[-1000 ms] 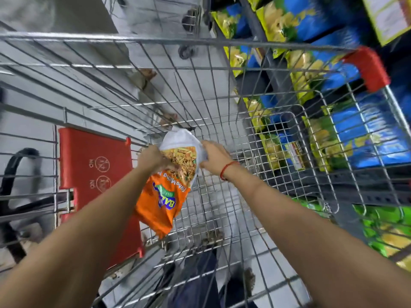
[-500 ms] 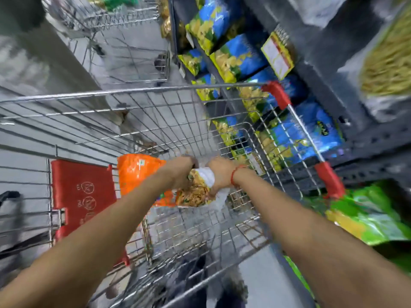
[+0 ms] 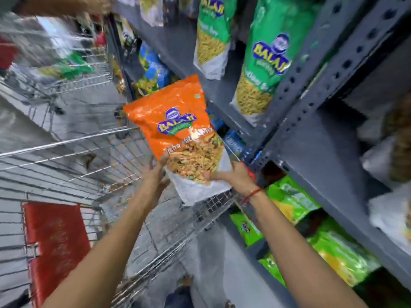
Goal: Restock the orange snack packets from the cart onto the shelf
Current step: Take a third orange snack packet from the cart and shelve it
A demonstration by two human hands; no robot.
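Observation:
An orange snack packet [image 3: 175,121] with a blue and yellow logo and a clear bottom window is held upright in the air above the wire cart [image 3: 93,161]. My left hand [image 3: 156,174] grips its lower left edge. My right hand [image 3: 231,176], with a red thread on the wrist, holds its lower right corner. The packet is close to the grey metal shelf [image 3: 311,152] on the right, not touching it. No other orange packet shows in the cart.
Green snack packets [image 3: 264,63] stand on the upper shelf, and more green ones [image 3: 311,230] lie on the lower shelf. Blue packets [image 3: 153,67] sit farther along. The cart has a red seat flap [image 3: 57,241]. A second cart [image 3: 66,70] stands behind.
Both hands lifted the orange packet out of the cart and turned it upright. The view swung up and right toward the shelf.

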